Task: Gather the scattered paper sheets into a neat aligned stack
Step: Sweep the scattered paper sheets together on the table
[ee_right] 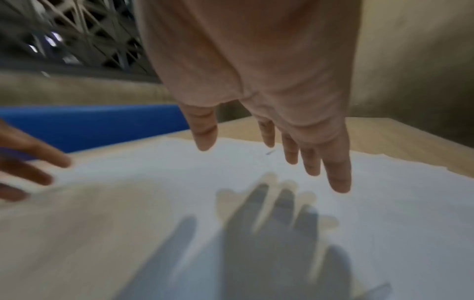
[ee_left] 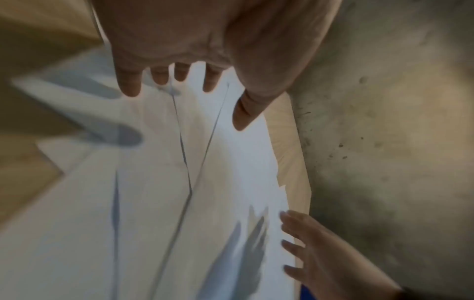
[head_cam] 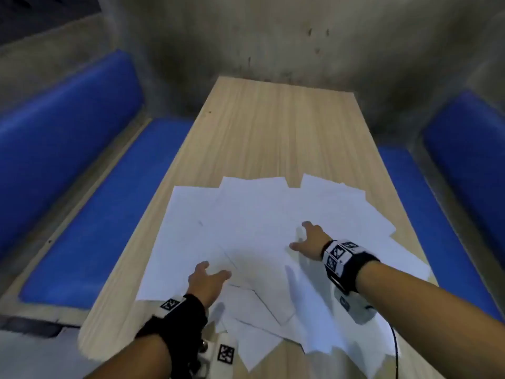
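Two hands above scattered paper sheets, left hand fingers spread, right hand fingers spread

Wooden table; blue benches either side; grey wall behind.

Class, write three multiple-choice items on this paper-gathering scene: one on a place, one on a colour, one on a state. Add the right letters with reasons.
1. Where do the sheets lie?
A on the table
B on a bench
C on the floor

2. What colour are the bench cushions?
A red
B blue
C green

3. How are the left hand and right hand?
A both fists
B gripping one sheet
C open, fingers spread

A: sheets cover the wooden top. B: cushions on both sides are blue. C: wrist views show spread fingers above the paper.
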`<action>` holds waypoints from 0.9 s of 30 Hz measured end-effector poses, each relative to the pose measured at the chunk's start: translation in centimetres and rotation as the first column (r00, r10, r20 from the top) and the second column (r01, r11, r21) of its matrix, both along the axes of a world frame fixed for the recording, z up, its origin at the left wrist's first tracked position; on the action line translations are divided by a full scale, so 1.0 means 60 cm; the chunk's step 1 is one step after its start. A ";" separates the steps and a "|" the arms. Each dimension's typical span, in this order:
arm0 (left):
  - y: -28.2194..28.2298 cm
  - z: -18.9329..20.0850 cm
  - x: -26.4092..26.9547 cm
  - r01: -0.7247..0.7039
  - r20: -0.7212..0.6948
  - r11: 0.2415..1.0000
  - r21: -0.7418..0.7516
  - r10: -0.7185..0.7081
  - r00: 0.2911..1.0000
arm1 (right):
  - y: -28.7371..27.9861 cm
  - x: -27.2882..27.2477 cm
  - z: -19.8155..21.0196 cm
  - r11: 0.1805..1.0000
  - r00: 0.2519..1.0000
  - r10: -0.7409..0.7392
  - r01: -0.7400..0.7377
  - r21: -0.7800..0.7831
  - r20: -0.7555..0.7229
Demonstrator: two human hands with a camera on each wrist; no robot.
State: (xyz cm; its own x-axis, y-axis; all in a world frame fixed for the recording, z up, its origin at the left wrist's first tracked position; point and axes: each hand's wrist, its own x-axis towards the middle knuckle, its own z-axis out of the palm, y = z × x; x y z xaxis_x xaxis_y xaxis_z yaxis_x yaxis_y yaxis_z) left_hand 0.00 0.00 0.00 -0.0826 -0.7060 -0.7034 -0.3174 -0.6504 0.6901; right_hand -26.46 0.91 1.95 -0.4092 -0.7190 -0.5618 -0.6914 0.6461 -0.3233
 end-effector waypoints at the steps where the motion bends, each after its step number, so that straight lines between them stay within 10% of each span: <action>1: 0.005 -0.003 -0.009 -0.065 -0.046 0.998 0.021 0.066 0.997 | -0.009 -0.002 -0.007 1.000 1.000 -0.002 0.002 0.004 -0.017; 14: 0.021 -0.020 -0.108 -0.372 -0.302 0.926 0.060 0.372 0.878 | -0.012 -0.008 -0.044 0.998 0.996 0.059 -0.058 0.020 -0.062; 19: 0.040 -0.039 -0.108 -0.463 -0.160 0.882 0.087 0.471 0.867 | 0.004 -0.010 -0.042 0.999 1.000 0.024 -0.024 0.024 0.003; 24: 0.022 -0.041 -0.128 -0.640 -0.136 0.720 0.268 0.687 0.714 | 0.009 0.001 -0.061 0.981 0.982 0.128 -0.104 0.167 -0.139; 27: -0.006 -0.042 -0.136 -0.575 -0.060 0.803 0.159 0.589 0.806 | 0.014 0.002 -0.060 0.978 0.980 0.167 -0.150 0.147 -0.110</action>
